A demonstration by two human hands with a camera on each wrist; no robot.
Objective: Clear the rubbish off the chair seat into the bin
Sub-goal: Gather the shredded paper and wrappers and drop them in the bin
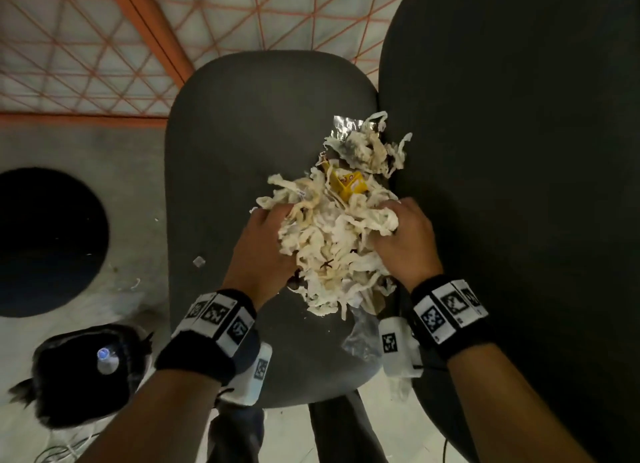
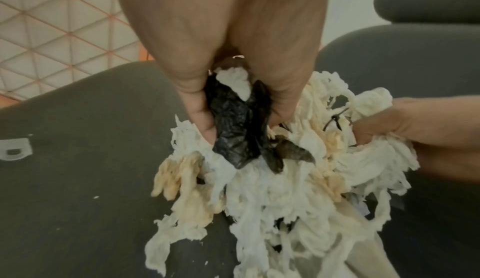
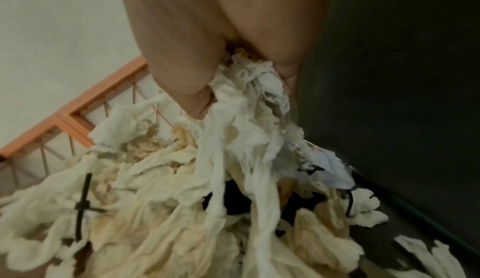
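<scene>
A heap of white and cream shredded rubbish lies on the grey chair seat, towards its right side. My left hand grips the heap from the left; in the left wrist view its fingers pinch shreds and a crumpled black scrap. My right hand grips the heap from the right, its fingers curled into white strips. A yellow carton, foil and clear plastic sit in the pile. The bin, lined with a black bag, stands on the floor at lower left.
The chair's dark backrest rises right behind the heap. A small white scrap lies on the seat's left side. A round black disc lies on the floor at left. An orange mesh frame stands behind the chair.
</scene>
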